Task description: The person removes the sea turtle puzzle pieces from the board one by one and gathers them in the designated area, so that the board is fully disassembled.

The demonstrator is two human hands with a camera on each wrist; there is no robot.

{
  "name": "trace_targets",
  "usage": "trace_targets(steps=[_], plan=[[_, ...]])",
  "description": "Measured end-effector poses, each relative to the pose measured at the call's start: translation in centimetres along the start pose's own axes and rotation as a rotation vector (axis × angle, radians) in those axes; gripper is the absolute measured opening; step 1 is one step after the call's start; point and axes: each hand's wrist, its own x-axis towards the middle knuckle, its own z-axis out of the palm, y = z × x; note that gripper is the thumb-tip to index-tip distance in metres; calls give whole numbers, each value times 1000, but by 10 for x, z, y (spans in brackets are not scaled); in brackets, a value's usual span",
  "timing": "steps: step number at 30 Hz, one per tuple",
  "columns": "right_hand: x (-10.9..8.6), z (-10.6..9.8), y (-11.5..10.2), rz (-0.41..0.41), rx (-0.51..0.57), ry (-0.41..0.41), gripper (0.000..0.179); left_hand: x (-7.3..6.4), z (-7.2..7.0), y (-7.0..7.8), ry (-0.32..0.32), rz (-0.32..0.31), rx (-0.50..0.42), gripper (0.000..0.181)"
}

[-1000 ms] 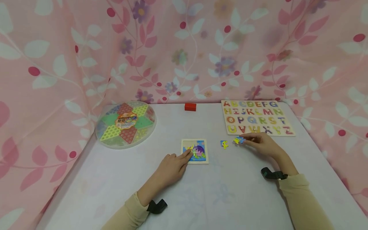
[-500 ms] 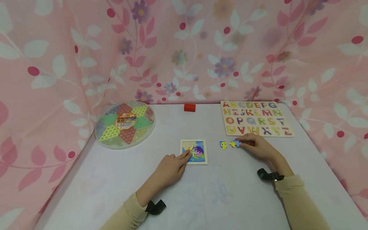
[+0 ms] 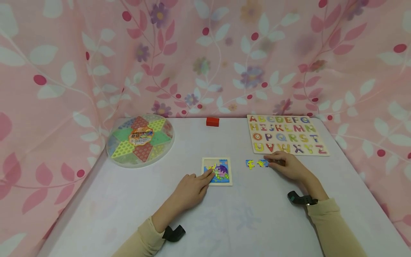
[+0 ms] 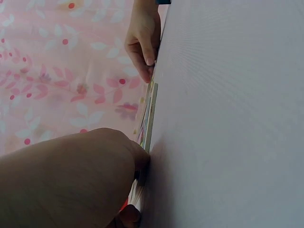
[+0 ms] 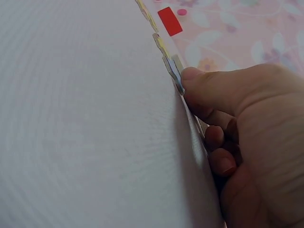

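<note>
A small square jigsaw puzzle in a pale wooden tray point(image 3: 210, 162) lies at the middle of the table, with a purple and blue picture partly filled in. Two extended fingers of my left hand point(image 3: 191, 189) rest on its lower left part. To the right of the tray, my right hand point(image 3: 287, 166) pinches a yellow and blue puzzle piece point(image 3: 262, 163) by its right end, thumb along the near side in the right wrist view. Just left of it lies another yellow and blue piece point(image 3: 250, 164), with a narrow gap between the two.
Behind my right hand lies a wooden alphabet board point(image 3: 289, 135). A round Chinese checkers set point(image 3: 140, 141) sits at the back left. The red block point(image 3: 212, 122) stands at the table's far edge, before a pink floral curtain point(image 3: 205, 71).
My right hand has brought its piece a little left and nearer to me, down level with the loose piece. The left hand stays on the puzzle.
</note>
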Motion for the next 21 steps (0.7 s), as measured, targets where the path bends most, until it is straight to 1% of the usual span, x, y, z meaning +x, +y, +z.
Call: trace_targets(steps=[6, 12, 15, 18, 21], plan=[[-1, 1, -2, 26, 13, -2, 34, -1, 2, 0, 1, -5, 8, 44], [1, 2, -7, -24, -24, 19, 29, -1, 1, 0, 3, 0, 18, 45], [1, 2, -8, -34, -38, 28, 28, -1, 2, -1, 0, 0, 22, 45], [1, 2, -8, -16, -41, 17, 28, -1, 1, 0, 9, 5, 22, 45], [2, 2, -9, 6, -61, 25, 29, -1, 0, 1, 17, 4, 11, 44]])
